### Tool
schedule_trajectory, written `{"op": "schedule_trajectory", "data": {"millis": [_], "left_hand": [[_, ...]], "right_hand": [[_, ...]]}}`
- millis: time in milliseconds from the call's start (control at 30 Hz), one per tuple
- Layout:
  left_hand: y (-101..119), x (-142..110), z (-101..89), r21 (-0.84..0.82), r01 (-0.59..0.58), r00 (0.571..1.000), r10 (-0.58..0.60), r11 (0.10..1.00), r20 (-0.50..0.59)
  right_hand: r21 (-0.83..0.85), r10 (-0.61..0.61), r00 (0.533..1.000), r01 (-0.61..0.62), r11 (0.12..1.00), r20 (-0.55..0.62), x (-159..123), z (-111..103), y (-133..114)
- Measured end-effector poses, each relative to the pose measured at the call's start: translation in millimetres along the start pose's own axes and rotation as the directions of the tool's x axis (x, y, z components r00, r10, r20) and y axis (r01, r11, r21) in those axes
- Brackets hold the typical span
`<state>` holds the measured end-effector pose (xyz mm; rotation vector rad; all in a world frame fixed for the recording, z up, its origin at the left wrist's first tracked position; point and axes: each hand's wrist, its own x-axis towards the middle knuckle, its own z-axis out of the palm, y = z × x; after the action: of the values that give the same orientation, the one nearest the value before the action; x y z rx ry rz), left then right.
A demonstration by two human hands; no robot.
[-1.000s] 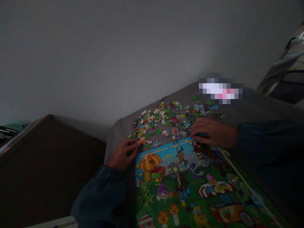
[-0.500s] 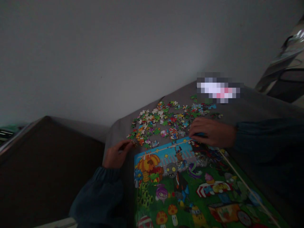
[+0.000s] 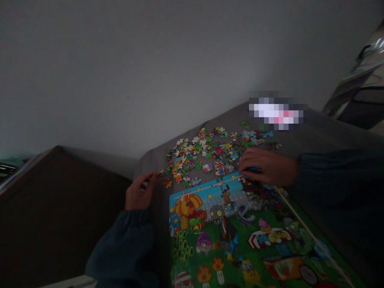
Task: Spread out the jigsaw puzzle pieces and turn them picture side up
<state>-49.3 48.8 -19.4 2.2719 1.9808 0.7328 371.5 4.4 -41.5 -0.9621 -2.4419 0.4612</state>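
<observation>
The left hand (image 3: 139,192) was left of the frame's centre, at the near left end of a heap of loose jigsaw pieces (image 3: 196,149). Its thumb and fingertips were drawn into a narrow pinch, but the view was too dim to tell whether a piece sat between them. One orange jigsaw piece (image 3: 167,183) lay just to the right of those fingertips, near the upper left corner of the cartoon puzzle board (image 3: 234,252).

The right hand (image 3: 267,166), right of centre, rested with its fingers curled at the board's top edge. A bit of blue showed under the fingers — whether they gripped anything, I could not tell.

The board filled the lower middle and lower right of the frame, running out of the bottom edge. Its picture showed a pumpkin (image 3: 188,206) at the upper left, a grey zombie (image 3: 217,215) beside it, and orange-capped mushrooms (image 3: 218,266) at the bottom. The loose pieces spread beyond its top edge across the middle of the frame, some pale side up, others showing colours.

All this lay on a grey-covered table (image 3: 324,130). A pixelated patch (image 3: 276,113) sat towards its far end, upper right of centre — its contents unreadable. A plain wall (image 3: 144,72) took up the upper frame, and a dark brown panel (image 3: 69,200) the lower left.
</observation>
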Motion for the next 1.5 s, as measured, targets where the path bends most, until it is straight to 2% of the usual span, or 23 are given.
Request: {"op": "schedule_trajectory", "data": {"millis": [133, 267, 400, 500, 567, 700, 800, 1000, 1100, 1267, 1500], "left_hand": [[-13.2, 2.9, 3.5, 0.017, 0.022, 1.0, -0.022, 1.0, 0.018], [-24.2, 8.0, 13.4, 0.12, -0.024, 0.999, 0.019, 0.992, 0.045], [-22.3, 12.4, 15.8, 0.188, -0.051, 0.998, 0.045, 0.981, 0.032], [-5.2, 23.8, 9.6, 0.174, -0.094, 0.995, 0.085, 0.98, 0.058], [13.0, 37.4, 4.7, 0.131, -0.146, 0.984, 0.129, 0.981, 0.125], [50.3, 67.3, 3.1, 0.023, -0.26, 0.916, 0.24, 0.965, 0.321], [64.5, 80.3, 11.6, -0.017, -0.312, 0.884, 0.297, 0.95, 0.361], [50.6, 88.5, 30.2, -0.044, -0.308, 0.877, 0.301, 0.95, 0.375], [42.9, 90.4, 34.2, -0.072, -0.283, 0.868, 0.288, 0.956, 0.404], [41.8, 89.8, 38.5, -0.112, -0.24, 0.859, 0.265, 0.964, 0.439], [38.3, 91.6, 38.1, -0.079, -0.179, 0.902, 0.196, 0.981, 0.385]], "right_hand": [[0.001, -0.007, 1.0, 0.007, 1.0, -0.012, 0.1, 0.5, 0.5], [0.011, -0.004, 1.0, 0.004, 1.0, -0.012, 0.4, 0.7, 0.3], [0.001, 0.002, 1.0, -0.002, 1.0, -0.009, 0.9, 1.2, -0.6], [-0.005, -0.003, 1.0, 0.003, 1.0, -0.018, 1.6, 1.7, -1.3], [0.002, -0.007, 1.0, 0.007, 1.0, -0.031, 2.2, 1.9, -1.5], [-0.004, -0.006, 1.0, 0.006, 1.0, -0.019, 2.9, 1.4, -2.0], [-0.009, 0.002, 1.0, -0.002, 1.0, -0.02, 3.3, 0.8, -2.9], [-0.002, 0.014, 1.0, -0.014, 1.0, -0.016, 3.8, -0.2, -3.7], [0.0, 0.018, 1.0, -0.018, 1.0, -0.018, 3.3, -0.4, -4.1], [0.002, 0.011, 1.0, -0.011, 1.0, -0.013, 1.8, 0.3, -3.6], [0.001, 0.004, 1.0, -0.004, 1.0, -0.007, 1.1, -0.4, -2.6]]}}
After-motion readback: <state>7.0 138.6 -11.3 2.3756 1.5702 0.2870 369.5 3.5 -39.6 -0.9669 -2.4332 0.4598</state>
